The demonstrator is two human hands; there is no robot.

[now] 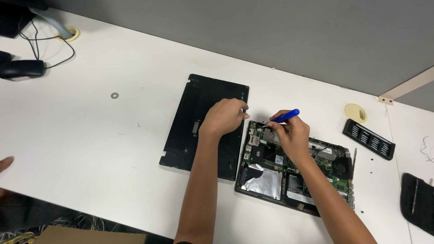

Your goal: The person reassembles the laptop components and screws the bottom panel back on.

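Note:
An opened laptop (271,180) lies on the white table with its green circuit board, silver foil patch and fan exposed. Its black bottom cover (190,117) rests flat just to the left. My right hand (291,135) grips a blue-handled screwdriver (285,116), its tip pointing down-left at the laptop's upper left corner. My left hand (224,116) hovers over the cover's right edge, fingers curled and pinched near that same corner; whether it holds something small is hidden.
A black screwdriver bit holder (368,139) and a round yellow cable grommet (356,112) lie at the right. A black pouch (418,202) sits at the far right. A small washer (115,95), cables and a black device (20,69) are at left. Another person's fingers (5,162) show at the left edge.

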